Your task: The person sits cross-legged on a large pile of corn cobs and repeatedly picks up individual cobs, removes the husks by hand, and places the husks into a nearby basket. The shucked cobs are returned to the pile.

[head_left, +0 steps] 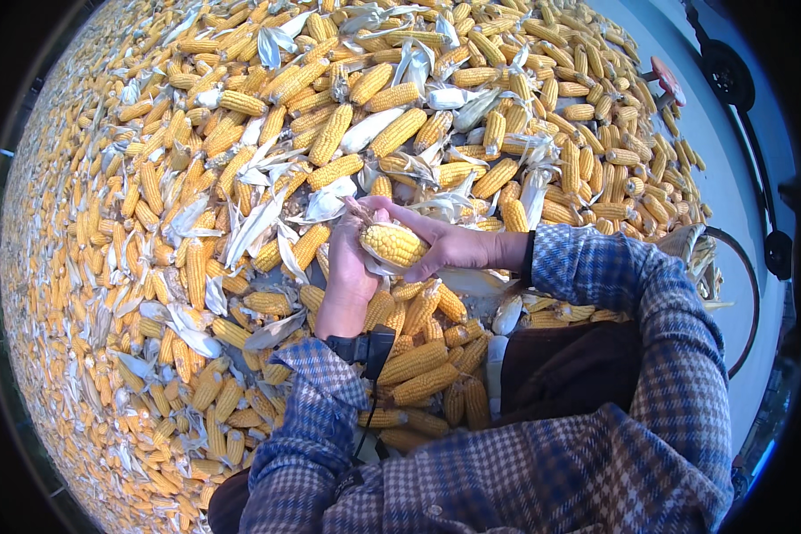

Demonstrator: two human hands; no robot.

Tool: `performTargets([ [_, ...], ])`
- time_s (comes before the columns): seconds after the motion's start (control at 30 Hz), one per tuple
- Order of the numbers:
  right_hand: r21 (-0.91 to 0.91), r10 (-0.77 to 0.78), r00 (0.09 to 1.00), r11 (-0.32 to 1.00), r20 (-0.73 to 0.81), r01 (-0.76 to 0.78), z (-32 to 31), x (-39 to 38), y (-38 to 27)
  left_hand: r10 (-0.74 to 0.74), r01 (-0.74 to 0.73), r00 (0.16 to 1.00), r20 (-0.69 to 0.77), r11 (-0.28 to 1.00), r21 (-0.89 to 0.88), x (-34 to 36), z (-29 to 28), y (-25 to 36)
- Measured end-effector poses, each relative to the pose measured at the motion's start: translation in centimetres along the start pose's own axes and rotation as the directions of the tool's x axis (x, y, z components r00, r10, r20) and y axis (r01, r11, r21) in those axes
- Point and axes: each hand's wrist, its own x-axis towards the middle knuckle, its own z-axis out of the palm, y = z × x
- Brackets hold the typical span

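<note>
A short yellow ear of corn [392,243] sits between my two hands near the middle of the view, with pale husk around its lower side and dry strands at its left end. My left hand [351,267] is closed on that left end, its fingertips partly hidden behind the ear. My right hand [445,245] wraps round the ear from the right, thumb along the lower edge. Loose corn cobs [418,365] lie directly below my hands, and more cobs mixed with pale loose husks [325,200] surround them.
A wide spread of corn [107,267] reaches to the left and far edges. At the right are bare pale ground [730,187], a container with a dark curved rim [746,267] holding husks, a red object [666,80] and black wheels [728,73].
</note>
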Motion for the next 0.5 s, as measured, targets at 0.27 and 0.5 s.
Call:
performTargets([
  [0.27, -0.650, -0.258, 0.933, 0.759, -0.250, 0.035, 0.0, 0.2, 0.2, 0.075, -0.080, 0.997, 0.030, 0.953, 0.293, -0.2, -0.1, 1.3],
  [0.5, -0.785, -0.331, 0.938, 0.607, -0.107, 0.125, 0.8, -0.3, -2.2, -0.017, 0.016, 0.993, -0.114, 1.000, -0.004, -0.6, 1.0, -1.7],
])
